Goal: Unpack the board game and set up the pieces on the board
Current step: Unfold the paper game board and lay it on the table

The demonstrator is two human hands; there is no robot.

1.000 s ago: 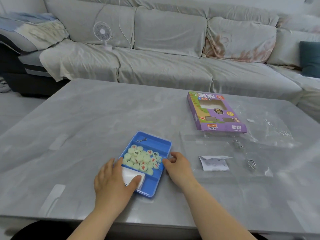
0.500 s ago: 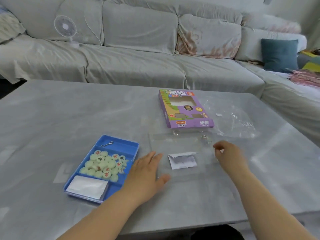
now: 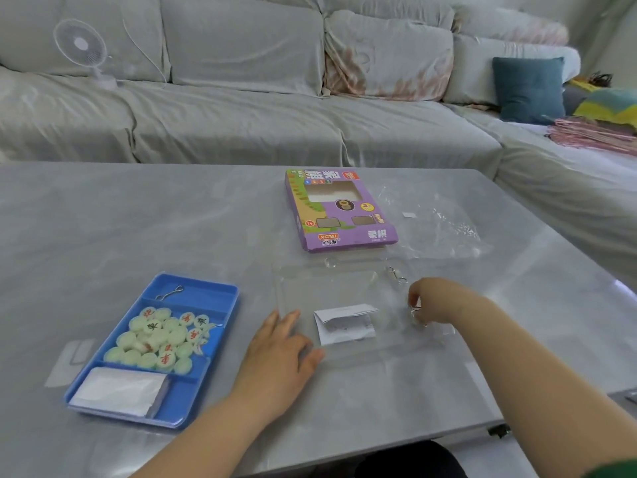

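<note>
head: one tray [image 3: 220, 292], one box [image 3: 339, 215], left hand [image 3: 279, 353], right hand [image 3: 436, 301] pinching hook [image 3: 415, 311].

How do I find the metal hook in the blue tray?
On the grey table, find the blue tray at the left. Its far, narrow compartment holds just the small metal hook; the middle one holds pale round game pieces, the near one a white packet.

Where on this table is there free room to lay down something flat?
Bare table spreads behind the blue tray, left of the purple box. Crowded: right of the tray lie the clear lid, folded paper, crumpled bag, the left hand and the right hand pinching a metal clip.
</note>
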